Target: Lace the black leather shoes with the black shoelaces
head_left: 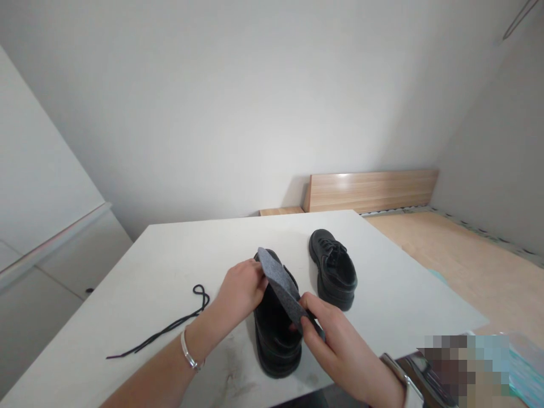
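White table: the surface (pixel 178 258) bears the near shoe (pixel 272 337), extending on every side of it.
Shoelace: a loose black lace (pixel 164 330) lies to the left of the near shoe, looped at its far end.
Left hand: wearing a silver bracelet (pixel 187 351), the left hand (pixel 243 288) reaches over the near shoe's left side, fingers bent at the insole's edge; with the tips hidden, one cannot tell whether they pinch it.
Insole: the gray insole (pixel 281 283) slants above the near shoe's opening, upper end leftward.
Right hand: on the near shoe's right, the right hand (pixel 329 335) pinches the insole's lower part between thumb and fingers.
Second shoe: a laced black shoe (pixel 334 269) stands beyond the near shoe and to its right.
Headboard: a wooden panel (pixel 374 191) rises against the wall, well beyond the near shoe and rightward.
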### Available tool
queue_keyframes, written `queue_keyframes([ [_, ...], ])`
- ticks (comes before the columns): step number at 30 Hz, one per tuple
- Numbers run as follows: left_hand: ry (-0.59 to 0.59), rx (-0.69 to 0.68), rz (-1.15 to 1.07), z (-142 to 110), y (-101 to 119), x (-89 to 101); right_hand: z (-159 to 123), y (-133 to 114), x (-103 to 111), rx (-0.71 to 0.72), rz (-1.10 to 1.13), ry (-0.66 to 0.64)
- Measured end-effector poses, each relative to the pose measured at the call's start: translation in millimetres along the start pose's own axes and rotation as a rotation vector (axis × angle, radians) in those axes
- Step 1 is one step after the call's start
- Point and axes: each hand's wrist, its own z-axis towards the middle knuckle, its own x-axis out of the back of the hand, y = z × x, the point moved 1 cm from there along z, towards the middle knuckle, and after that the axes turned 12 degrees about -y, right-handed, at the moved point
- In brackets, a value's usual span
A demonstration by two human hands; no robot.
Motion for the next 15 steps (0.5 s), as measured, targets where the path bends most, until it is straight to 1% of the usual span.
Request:
queue_keyframes([
  [2,0.029,0.032,-0.1,2.3,-5.9,1.3,-0.5,-1.3,6.8,0.001,0.008,-0.031],
  [4,0.065,0.042,-0.217,3.4,-10.4,-0.3,-1.1,-5.3,17.1,0.013,-0.024,-0.031],
  [6,0.11,0.034,-0.324,3.5,-12.9,-4.2,-2.1,-11.9,31.1,0.021,-0.096,-0.004],
  [8,0.145,0.015,-0.413,3.1,-14.0,-8.9,-3.9,-20.3,46.3,-0.003,-0.188,-0.025],
  [11,0.17,-0.002,-0.512,2.8,-15.6,-15.4,-9.6,-33.0,63.0,-0.097,-0.357,-0.196],
  [13,0.197,0.011,-0.565,3.4,-17.8,-19.1,-15.0,-41.2,67.6,-0.142,-0.486,-0.312],
  [15,0.219,0.028,-0.611,4.8,-20.5,-22.5,-18.7,-49.1,68.3,-0.181,-0.593,-0.383],
])
